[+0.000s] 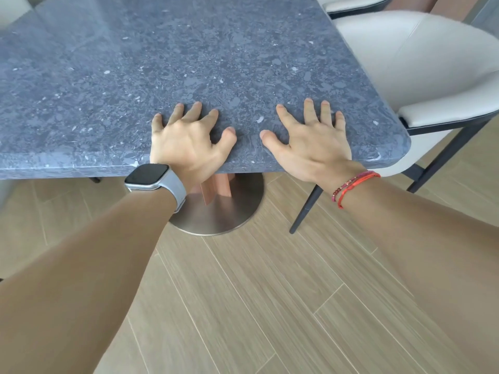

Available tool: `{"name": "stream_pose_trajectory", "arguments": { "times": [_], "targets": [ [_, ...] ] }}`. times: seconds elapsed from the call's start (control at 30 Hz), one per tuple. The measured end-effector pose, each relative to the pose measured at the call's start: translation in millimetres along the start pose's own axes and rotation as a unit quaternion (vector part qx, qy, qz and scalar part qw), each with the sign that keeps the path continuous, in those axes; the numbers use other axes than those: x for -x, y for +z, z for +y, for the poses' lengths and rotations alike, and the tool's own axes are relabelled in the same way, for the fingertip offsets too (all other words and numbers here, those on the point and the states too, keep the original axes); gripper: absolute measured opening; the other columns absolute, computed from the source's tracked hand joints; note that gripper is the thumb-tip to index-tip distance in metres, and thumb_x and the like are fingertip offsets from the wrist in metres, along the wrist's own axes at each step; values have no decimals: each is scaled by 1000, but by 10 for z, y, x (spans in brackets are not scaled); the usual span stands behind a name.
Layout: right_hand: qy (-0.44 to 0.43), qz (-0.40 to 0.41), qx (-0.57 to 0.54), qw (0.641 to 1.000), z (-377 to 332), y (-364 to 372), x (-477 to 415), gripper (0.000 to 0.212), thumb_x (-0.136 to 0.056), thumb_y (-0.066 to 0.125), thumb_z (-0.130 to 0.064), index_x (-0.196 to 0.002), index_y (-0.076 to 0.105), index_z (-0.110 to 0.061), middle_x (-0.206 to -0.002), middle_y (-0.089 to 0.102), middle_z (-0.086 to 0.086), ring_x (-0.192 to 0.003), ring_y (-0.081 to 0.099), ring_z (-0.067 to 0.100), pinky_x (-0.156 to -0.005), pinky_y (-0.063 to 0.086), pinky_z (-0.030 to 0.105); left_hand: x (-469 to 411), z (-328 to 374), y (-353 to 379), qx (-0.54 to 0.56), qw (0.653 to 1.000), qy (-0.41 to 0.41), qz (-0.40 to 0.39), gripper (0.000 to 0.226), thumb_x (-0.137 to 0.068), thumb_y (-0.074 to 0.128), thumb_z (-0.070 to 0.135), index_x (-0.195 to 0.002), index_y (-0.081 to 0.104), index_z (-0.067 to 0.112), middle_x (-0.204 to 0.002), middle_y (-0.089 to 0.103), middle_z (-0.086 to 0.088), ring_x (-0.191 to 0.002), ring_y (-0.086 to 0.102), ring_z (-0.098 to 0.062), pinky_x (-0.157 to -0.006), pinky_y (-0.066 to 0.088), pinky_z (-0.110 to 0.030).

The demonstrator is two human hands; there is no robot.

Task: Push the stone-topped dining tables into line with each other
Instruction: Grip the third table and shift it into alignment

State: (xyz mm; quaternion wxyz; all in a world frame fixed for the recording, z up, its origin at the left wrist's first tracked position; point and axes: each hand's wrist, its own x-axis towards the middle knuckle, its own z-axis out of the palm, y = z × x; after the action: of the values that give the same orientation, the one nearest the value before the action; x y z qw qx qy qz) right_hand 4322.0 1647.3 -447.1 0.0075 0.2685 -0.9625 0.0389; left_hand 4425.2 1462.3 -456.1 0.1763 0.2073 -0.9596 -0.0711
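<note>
Tabletop under spread fingers, left hand arched, right hand flat, at near edge.

Grey speckled stone-topped table, rounded corner

Cream dark-legged chair at right, second chair behind it, pale wood-plank floor
</note>
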Motion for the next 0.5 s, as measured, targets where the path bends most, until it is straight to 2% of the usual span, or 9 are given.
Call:
{"name": "stream_pose_trajectory", "arguments": {
  "times": [0.1, 0.17, 0.27, 0.4, 0.5],
  "targets": [
    [9, 27, 3, 1000, -15, 33, 4, 78, -89, 18, -79, -158, 21, -42, -167, 15, 18, -153, 8, 44, -123, 3, 58, 53, -4, 40, -39, 999, 12, -27, 83, -86, 19, 72, -151, 44, 27, -161, 39, -4, -153, 26, -32, -122, 13, -61],
    [17, 49, 2, 999, -29, 72, 7, 77, -89, 18, -79, -156, 27, -43, -166, 22, 17, -153, 14, 43, -123, 7, 57, 96, 0, 82, -53, 998, 10, -15, 84, -87, 22, 74, -154, 41, 27, -164, 35, -6, -154, 24, -32, -123, 13, -59],
    [26, 124, 3, 992, -60, 178, 51, 74, -88, 17, -72, -149, 44, -40, -158, 38, 18, -148, 28, 42, -121, 16, 56, 116, 5, 115, -52, 998, 7, 22, 83, -86, 22, 74, -149, 49, 27, -159, 44, -6, -151, 32, -32, -121, 18, -59],
    [27, 187, -22, 982, -58, 227, 60, 63, -92, 26, -61, -139, 59, -35, -148, 52, 19, -142, 39, 42, -119, 23, 54, 130, 5, 168, -42, 996, 16, 73, 77, -89, 24, 69, -138, 62, 22, -148, 56, -9, -143, 44, -34, -118, 26, -58],
    [19, 240, -31, 970, -52, 267, 51, 60, -92, 27, -57, -129, 68, -32, -134, 63, 19, -133, 49, 42, -115, 29, 52, 129, -7, 207, -42, 991, 31, 124, 66, -92, 30, 61, -118, 71, 16, -122, 70, -10, -123, 59, -36, -107, 40, -54]
  ]
}}
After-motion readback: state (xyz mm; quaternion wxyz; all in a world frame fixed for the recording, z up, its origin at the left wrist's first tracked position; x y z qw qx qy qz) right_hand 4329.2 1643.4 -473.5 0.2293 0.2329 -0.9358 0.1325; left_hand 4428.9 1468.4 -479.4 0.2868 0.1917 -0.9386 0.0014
